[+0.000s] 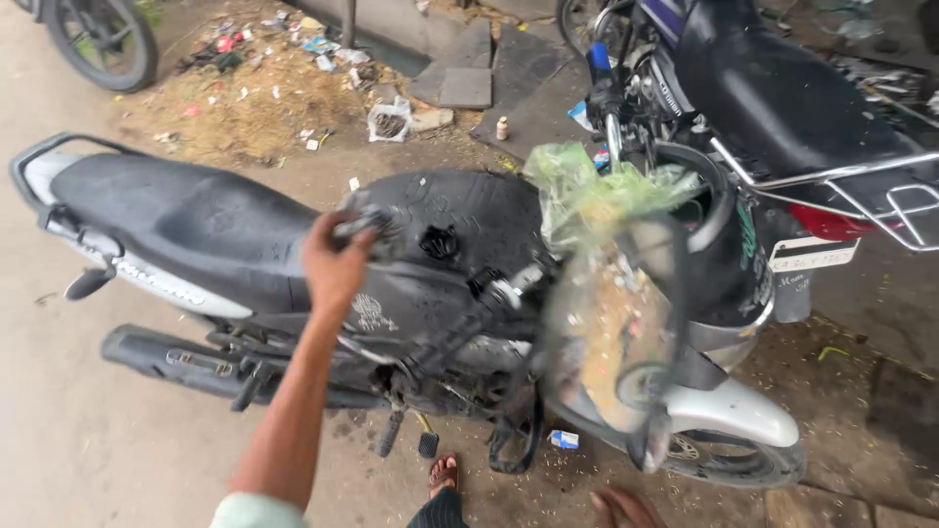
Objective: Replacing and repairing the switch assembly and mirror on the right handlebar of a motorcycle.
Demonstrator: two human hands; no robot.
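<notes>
Left hand [335,264] is out over the motorcycle [196,235], at the rear edge of the black tank cover [460,220], just fwd of the seat [166,210]. Fingers are curled shut, and seem to pinch a grey bit of the cover's edge; it's blurred, so can't tell exactly how. Right hand isn't in view.

Looks to me like the grip-and-tug stage on that cover, nothing off yet. Any pull from here calls for a firm hold and a steady bike, I'd say, w/ only one hand on it.

In the way: a clear plastic bag [606,332] full of scraps hangs over the handlebar area, w/ a green plastic sheet [587,191] bunched above it, both touching the tank's front end. A second motorbike [782,88] is parked close on the far side. The person's sandalled foot [443,474] is near the pedals. A small box [564,439] lies by the front wheel [734,460], and a rubbish heap [264,88] sits well beyond.
</notes>
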